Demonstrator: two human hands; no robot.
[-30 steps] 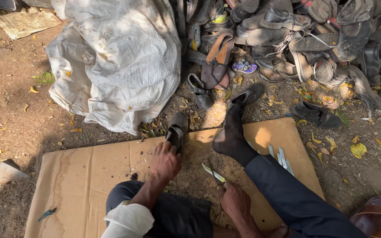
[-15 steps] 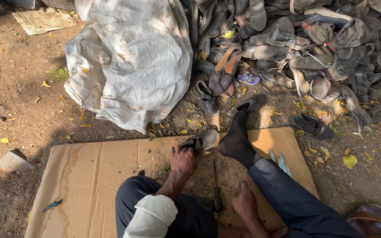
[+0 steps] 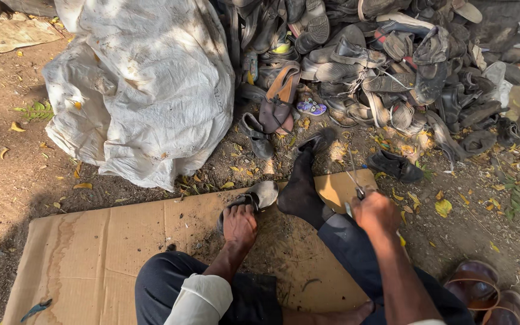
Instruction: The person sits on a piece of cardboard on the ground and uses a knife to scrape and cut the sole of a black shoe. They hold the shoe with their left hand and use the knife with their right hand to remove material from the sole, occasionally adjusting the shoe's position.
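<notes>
We see the left hand (image 3: 239,224) gripping a worn sandal (image 3: 253,200) on the cardboard sheet (image 3: 103,253), its long axis running up and right toward the socked foot (image 3: 301,186). The right hand (image 3: 375,212), clenched on thin metal scissors (image 3: 354,180), hovers well right of it.

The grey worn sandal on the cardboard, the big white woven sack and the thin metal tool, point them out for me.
grey worn sandal (image 3: 264,194): head view, on its upturned sole.
big white woven sack (image 3: 145,84): head view, on its crumpled front.
thin metal tool (image 3: 354,174): head view, on the shaft above the right hand.
</notes>
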